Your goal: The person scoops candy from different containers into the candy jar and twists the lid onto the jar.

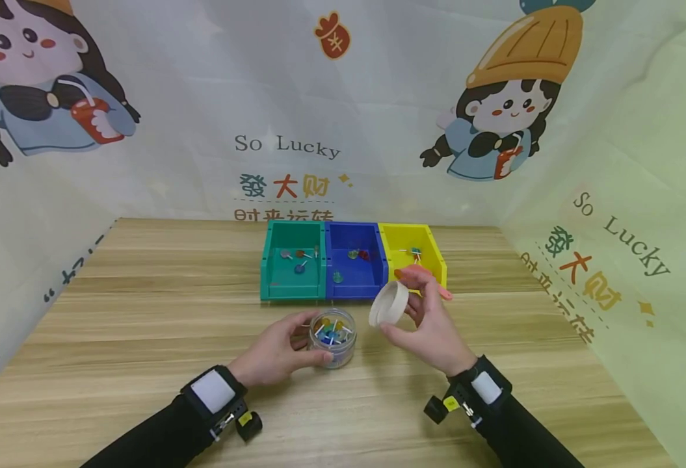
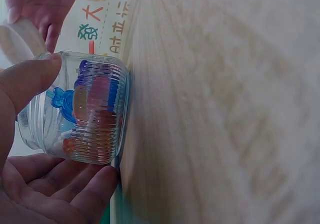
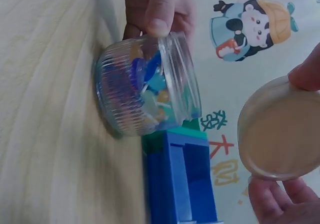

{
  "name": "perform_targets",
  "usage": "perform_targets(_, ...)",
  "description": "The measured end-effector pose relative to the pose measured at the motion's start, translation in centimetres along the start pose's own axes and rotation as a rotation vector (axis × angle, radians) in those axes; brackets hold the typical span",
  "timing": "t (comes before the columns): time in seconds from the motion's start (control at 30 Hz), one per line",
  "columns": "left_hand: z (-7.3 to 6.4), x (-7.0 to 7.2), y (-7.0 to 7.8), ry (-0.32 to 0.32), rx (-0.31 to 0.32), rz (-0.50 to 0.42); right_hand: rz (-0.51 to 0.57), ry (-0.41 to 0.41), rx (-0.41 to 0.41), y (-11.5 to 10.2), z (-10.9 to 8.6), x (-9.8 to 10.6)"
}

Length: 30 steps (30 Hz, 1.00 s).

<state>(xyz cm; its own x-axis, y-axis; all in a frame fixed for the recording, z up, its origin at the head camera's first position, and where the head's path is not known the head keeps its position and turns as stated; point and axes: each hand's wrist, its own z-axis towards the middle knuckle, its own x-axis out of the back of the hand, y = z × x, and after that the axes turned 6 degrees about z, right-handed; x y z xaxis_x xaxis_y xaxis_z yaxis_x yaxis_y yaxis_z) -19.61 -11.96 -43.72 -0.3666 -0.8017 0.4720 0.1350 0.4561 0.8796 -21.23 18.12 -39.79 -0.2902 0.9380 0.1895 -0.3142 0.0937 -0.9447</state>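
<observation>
My left hand [image 1: 281, 348] grips a clear ribbed jar [image 1: 343, 356] on the table, thumb on the near side and fingers round the far side. The jar is uncovered and upright. Inside it lie several small coloured pieces [image 1: 332, 335] with short white sticks; a blue bear-shaped piece [image 2: 64, 103] shows through the wall in the left wrist view. Just right of the jar, my right hand [image 1: 430, 325] pinches a round whitish lid [image 1: 389, 304] by its rim, tilted on edge and raised above the table. The right wrist view shows the lid's flat face [image 3: 285, 129].
Behind the jar stand three joined bins: green [image 1: 292, 292], blue [image 1: 356, 291] and yellow [image 1: 430, 234], each with a few small coloured pieces. A pink tool [image 1: 447, 293] lies at the yellow bin, partly hidden by my right hand. A printed cloth [image 1: 401, 130] hangs round the wooden table [image 1: 161, 279].
</observation>
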Motion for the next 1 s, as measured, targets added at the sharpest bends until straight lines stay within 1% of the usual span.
perform_targets(0.07, 0.0, 0.0, 0.0, 0.0, 0.003, -0.002, -0.016, 0.001, 0.014, -0.3, 0.4, -0.5)
perform_targets(0.17, 0.1, 0.0, 0.0, -0.003, 0.0, -0.003, -0.12, -0.028, 0.037, -0.7, 0.7, -1.2)
perform_targets(0.3, 0.2, 0.0, -0.1, -0.007, -0.012, 0.001, -0.225, -0.108, 0.064, -0.9, 1.1, -2.4)
perform_targets(0.4, 0.1, 0.0, -0.2, -0.01, -0.019, 0.004, -0.244, -0.172, 0.084, -0.8, 1.3, -3.2)
perform_targets(0.6, 0.0, 0.1, -0.2, -0.011, -0.032, 0.01, -0.334, -0.26, 0.127, -0.2, 1.6, -4.4)
perform_targets(0.77, 0.1, 0.1, -0.3, -0.012, -0.05, 0.008, -0.354, -0.307, 0.118, -0.1, 1.5, -4.9)
perform_targets(1.0, 0.1, 0.1, -0.4, -0.015, -0.062, 0.001, -0.361, -0.33, 0.084, 0.2, 1.4, -5.1)
